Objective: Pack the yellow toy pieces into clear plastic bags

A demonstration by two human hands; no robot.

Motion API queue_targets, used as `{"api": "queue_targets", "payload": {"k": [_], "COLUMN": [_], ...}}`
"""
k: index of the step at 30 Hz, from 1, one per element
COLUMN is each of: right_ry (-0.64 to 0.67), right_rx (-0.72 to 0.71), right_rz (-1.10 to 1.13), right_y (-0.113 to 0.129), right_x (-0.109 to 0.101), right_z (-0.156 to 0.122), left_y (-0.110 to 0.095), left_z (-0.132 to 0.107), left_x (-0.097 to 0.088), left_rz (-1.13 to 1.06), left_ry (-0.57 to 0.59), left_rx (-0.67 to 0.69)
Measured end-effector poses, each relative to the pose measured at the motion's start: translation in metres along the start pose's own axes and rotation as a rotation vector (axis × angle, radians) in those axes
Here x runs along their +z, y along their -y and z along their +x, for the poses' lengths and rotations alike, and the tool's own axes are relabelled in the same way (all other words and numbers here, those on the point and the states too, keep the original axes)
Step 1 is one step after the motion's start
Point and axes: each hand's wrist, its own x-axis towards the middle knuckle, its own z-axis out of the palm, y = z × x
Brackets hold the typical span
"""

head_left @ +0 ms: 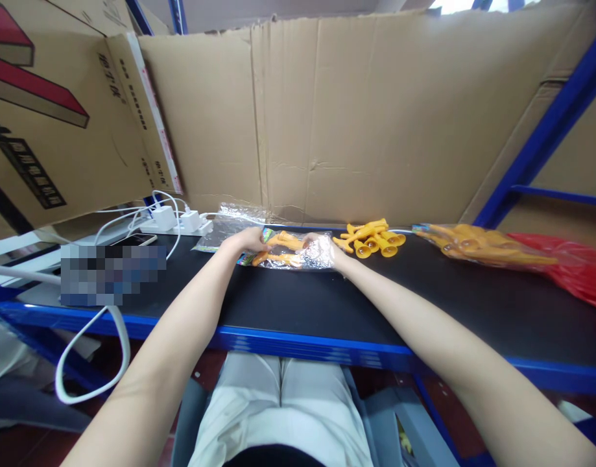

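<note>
A clear plastic bag (314,261) with several yellow-orange toy horns (284,239) in it lies across the black tabletop in front of me. My left hand (251,240) grips the bag's left end, by its coloured printed strip. At the other end is my right hand (323,248), fingers bent, with shiny film over part of it. Glare hides its fingertips, and I cannot tell whether they also touch a horn. Just right of that hand, loose yellow horns (375,237) lie in a small pile, their bell ends toward me.
Flat clear bags (229,227) lie behind my left hand. A filled bag of horns (473,244) and a red plastic bag (570,267) are at right. At left are a white power strip (200,227) with chargers, cables and a blurred-out object (110,272). Cardboard (375,117) stands behind.
</note>
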Motion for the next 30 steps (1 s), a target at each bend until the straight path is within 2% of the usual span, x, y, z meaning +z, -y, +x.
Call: {"api": "queue_targets", "payload": {"k": [8,14,18,25,28,30], "right_ry": [-0.063,-0.120,-0.133,-0.033,0.100,0.189], "right_rx": [-0.054,0.156,0.151,0.014,-0.041,-0.026], "right_rz": [-0.185,-0.387,-0.348,-0.131,-0.019,0.032], "right_y": [-0.012,-0.005,-0.008,-0.008,0.000,0.007], "right_x": [0.006,0.005,0.007,0.001,-0.010,-0.017], "right_z": [0.003,0.001,0.005,0.003,-0.005,-0.010], "left_y": [0.000,-0.004,-0.007,-0.009,-0.007,-0.005], "left_z": [0.007,0.003,0.001,0.002,0.003,0.003], "left_x": [0.006,0.004,0.003,0.005,0.006,0.007], "left_rz": [-0.035,-0.083,-0.054,-0.143,-0.198,-0.234], "left_ry": [0.025,-0.009,-0.042,-0.085,-0.081,-0.072], "left_rx": [-0.026,-0.090,-0.092,-0.127,-0.162,-0.174]}}
